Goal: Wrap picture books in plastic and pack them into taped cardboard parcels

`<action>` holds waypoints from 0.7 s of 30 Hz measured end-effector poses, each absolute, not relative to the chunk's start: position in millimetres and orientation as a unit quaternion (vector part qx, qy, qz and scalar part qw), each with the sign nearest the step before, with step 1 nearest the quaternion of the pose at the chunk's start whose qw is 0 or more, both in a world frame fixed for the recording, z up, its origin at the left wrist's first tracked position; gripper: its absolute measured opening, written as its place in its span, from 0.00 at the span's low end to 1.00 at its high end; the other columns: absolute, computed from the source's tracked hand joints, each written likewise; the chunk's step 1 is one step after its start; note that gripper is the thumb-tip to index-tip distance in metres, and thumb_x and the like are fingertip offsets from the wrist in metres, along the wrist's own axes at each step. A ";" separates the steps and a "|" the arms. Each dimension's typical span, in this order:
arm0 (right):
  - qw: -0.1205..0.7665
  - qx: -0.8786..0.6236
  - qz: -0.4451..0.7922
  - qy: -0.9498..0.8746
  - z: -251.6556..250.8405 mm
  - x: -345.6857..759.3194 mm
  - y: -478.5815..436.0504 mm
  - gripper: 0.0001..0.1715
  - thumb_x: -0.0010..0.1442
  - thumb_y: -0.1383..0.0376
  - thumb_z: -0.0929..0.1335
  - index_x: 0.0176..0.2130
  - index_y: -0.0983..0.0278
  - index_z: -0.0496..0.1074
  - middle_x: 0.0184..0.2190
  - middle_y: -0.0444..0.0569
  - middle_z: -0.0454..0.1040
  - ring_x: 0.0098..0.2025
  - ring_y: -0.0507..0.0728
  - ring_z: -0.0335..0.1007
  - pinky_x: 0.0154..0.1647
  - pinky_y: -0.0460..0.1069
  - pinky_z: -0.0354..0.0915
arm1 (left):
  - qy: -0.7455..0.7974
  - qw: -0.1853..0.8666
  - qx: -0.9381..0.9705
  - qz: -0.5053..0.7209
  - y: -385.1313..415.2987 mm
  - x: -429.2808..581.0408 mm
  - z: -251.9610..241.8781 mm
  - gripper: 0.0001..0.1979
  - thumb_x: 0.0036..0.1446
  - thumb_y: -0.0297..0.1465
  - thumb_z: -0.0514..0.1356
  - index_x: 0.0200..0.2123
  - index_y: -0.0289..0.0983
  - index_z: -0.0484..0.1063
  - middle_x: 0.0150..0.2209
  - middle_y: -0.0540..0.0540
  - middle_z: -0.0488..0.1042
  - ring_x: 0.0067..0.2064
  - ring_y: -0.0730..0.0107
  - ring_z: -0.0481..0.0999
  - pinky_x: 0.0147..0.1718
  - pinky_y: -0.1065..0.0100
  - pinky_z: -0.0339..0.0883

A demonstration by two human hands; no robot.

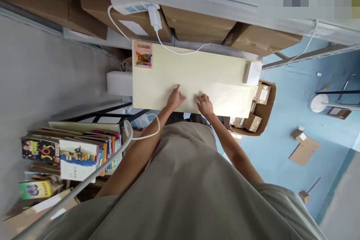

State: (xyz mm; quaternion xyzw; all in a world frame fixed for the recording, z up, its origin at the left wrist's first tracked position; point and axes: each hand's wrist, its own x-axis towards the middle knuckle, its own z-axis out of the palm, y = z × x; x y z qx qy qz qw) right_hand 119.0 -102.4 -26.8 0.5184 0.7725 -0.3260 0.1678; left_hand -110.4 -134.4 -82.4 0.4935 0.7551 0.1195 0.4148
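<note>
My left hand (174,99) rests near the front edge of a pale yellow tabletop (191,71), thumb and index finger apart and nothing held. To its right, my right hand (206,105) touches the same surface with its index finger stretched out and the other fingers partly bent; it too is empty. A pink card (143,54) with a dark, rainbow-framed picture lies at the table's far left corner. At the far right corner sits a white box (253,73). A white cable (180,53) runs loosely across the back of the tabletop.
Behind the table, a shelf holds cardboard boxes (199,24) and a power strip (132,6) with a charger (154,18). Stacked books (78,157) stand at lower left, near a grey pole (84,180). An open carton (270,108) of small boxes is on the right.
</note>
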 end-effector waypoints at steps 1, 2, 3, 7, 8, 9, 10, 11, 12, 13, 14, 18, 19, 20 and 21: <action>0.178 0.523 -0.325 0.768 -24.4 116.6 -101.6 0.28 0.80 0.68 0.65 0.74 0.63 0.74 0.70 0.65 0.71 0.73 0.69 0.68 0.68 0.60 0.77 | 0.758 0.417 0.484 0.129 -135.6 -121.5 -81.2 0.37 0.65 0.31 0.72 0.74 0.36 0.67 0.56 0.34 0.81 0.57 0.46 0.82 0.65 0.51 0.74; 0.188 0.532 -0.322 0.760 -21.7 114.6 -100.0 0.28 0.80 0.68 0.66 0.73 0.63 0.75 0.70 0.66 0.72 0.73 0.70 0.68 0.68 0.61 0.77 | 0.766 0.414 0.473 0.139 -137.0 -133.6 -79.8 0.31 0.67 0.31 0.70 0.71 0.37 0.70 0.55 0.36 0.81 0.55 0.49 0.83 0.63 0.52 0.75; 0.197 0.544 -0.319 0.751 -19.0 111.4 -97.8 0.27 0.79 0.68 0.66 0.73 0.63 0.76 0.69 0.66 0.73 0.73 0.71 0.69 0.68 0.62 0.77 | 0.775 0.408 0.460 0.148 -138.4 -146.1 -78.5 0.26 0.67 0.31 0.69 0.67 0.38 0.73 0.54 0.37 0.81 0.54 0.50 0.83 0.62 0.52 0.76; 0.165 0.565 -0.321 0.742 -12.4 63.4 -83.2 0.26 0.78 0.68 0.66 0.70 0.65 0.78 0.69 0.68 0.75 0.71 0.73 0.72 0.70 0.65 0.76 | 0.762 0.478 0.402 0.170 -137.7 -194.2 -77.3 0.20 0.59 0.30 0.73 0.54 0.38 0.78 0.51 0.38 0.82 0.53 0.53 0.84 0.60 0.54 0.77; 0.135 0.554 -0.329 0.753 -12.6 40.5 -78.0 0.27 0.79 0.68 0.65 0.71 0.65 0.77 0.70 0.67 0.75 0.72 0.72 0.72 0.71 0.65 0.76 | 0.743 0.515 0.388 0.181 -134.8 -206.0 -78.4 0.19 0.58 0.31 0.73 0.52 0.38 0.78 0.50 0.38 0.83 0.52 0.54 0.85 0.59 0.55 0.78; 0.102 0.535 -0.340 0.767 -13.7 14.0 -72.3 0.28 0.79 0.67 0.65 0.72 0.65 0.75 0.72 0.66 0.74 0.73 0.71 0.71 0.73 0.65 0.75 | 0.727 0.541 0.374 0.199 -130.5 -218.4 -80.2 0.17 0.58 0.31 0.72 0.50 0.38 0.79 0.49 0.39 0.84 0.51 0.55 0.85 0.58 0.56 0.79; 0.071 0.512 -0.351 0.780 -15.7 -15.0 -66.0 0.28 0.80 0.67 0.64 0.74 0.65 0.74 0.74 0.64 0.73 0.74 0.71 0.70 0.74 0.65 0.74 | 0.720 0.549 0.360 0.224 -125.0 -231.7 -82.5 0.14 0.59 0.33 0.71 0.49 0.39 0.79 0.48 0.40 0.85 0.50 0.56 0.86 0.57 0.57 0.79; 0.046 0.489 -0.362 0.792 -18.4 -45.2 -59.5 0.29 0.80 0.67 0.64 0.74 0.64 0.73 0.76 0.62 0.71 0.75 0.70 0.68 0.76 0.65 0.72 | 0.728 0.535 0.346 0.252 -118.4 -245.9 -85.3 0.12 0.62 0.34 0.69 0.48 0.39 0.80 0.48 0.41 0.85 0.50 0.57 0.86 0.57 0.58 0.79; 0.031 0.465 -0.373 0.802 -21.5 -75.2 -53.0 0.30 0.80 0.68 0.64 0.75 0.64 0.72 0.78 0.60 0.69 0.76 0.69 0.67 0.78 0.65 0.70 | 0.748 0.501 0.332 0.281 -110.8 -261.0 -88.5 0.11 0.64 0.34 0.68 0.48 0.40 0.80 0.48 0.41 0.85 0.51 0.57 0.86 0.57 0.59 0.79; 0.020 0.446 -0.381 0.810 -25.0 -103.6 -46.8 0.30 0.79 0.69 0.63 0.75 0.64 0.71 0.80 0.58 0.66 0.77 0.68 0.66 0.80 0.65 0.68 | 0.774 0.455 0.319 0.304 -102.7 -276.3 -92.1 0.11 0.66 0.35 0.67 0.49 0.40 0.80 0.50 0.41 0.85 0.52 0.57 0.85 0.58 0.59 0.79; 0.017 0.434 -0.388 0.813 -28.5 -129.4 -41.2 0.31 0.79 0.70 0.63 0.76 0.65 0.70 0.82 0.58 0.64 0.78 0.68 0.65 0.81 0.65 0.67 | 0.797 0.408 0.309 0.320 -94.3 -291.3 -95.9 0.11 0.67 0.35 0.66 0.51 0.40 0.79 0.52 0.39 0.84 0.54 0.56 0.85 0.59 0.58 0.79; 0.075 0.457 -0.396 0.793 -41.0 -193.6 -30.1 0.36 0.79 0.71 0.64 0.79 0.78 0.60 0.85 0.68 0.54 0.81 0.72 0.59 0.80 0.69 0.66 | 0.835 0.310 0.320 0.324 -65.2 -334.1 -109.8 0.13 0.67 0.34 0.69 0.53 0.39 0.77 0.56 0.34 0.82 0.64 0.47 0.79 0.68 0.48 0.74; 0.094 0.470 -0.398 0.783 -43.8 -199.8 -30.4 0.38 0.78 0.72 0.65 0.80 0.81 0.57 0.86 0.70 0.52 0.81 0.73 0.58 0.80 0.70 0.65 | 0.837 0.301 0.328 0.316 -60.0 -339.2 -112.2 0.12 0.67 0.35 0.69 0.51 0.39 0.77 0.54 0.34 0.82 0.64 0.45 0.79 0.69 0.46 0.73; 0.107 0.480 -0.399 0.774 -46.5 -203.0 -31.4 0.39 0.77 0.74 0.65 0.80 0.82 0.56 0.86 0.71 0.50 0.82 0.73 0.57 0.80 0.69 0.65 | 0.839 0.296 0.336 0.310 -55.6 -342.5 -114.0 0.10 0.67 0.35 0.69 0.48 0.39 0.76 0.50 0.34 0.82 0.64 0.43 0.79 0.69 0.45 0.72; 0.113 0.486 -0.402 0.768 -49.2 -204.0 -32.7 0.40 0.76 0.76 0.64 0.80 0.83 0.55 0.86 0.72 0.49 0.83 0.73 0.55 0.81 0.69 0.64 | 0.834 0.297 0.349 0.307 -51.9 -344.5 -115.0 0.08 0.67 0.36 0.68 0.45 0.40 0.76 0.47 0.34 0.82 0.62 0.43 0.79 0.69 0.45 0.72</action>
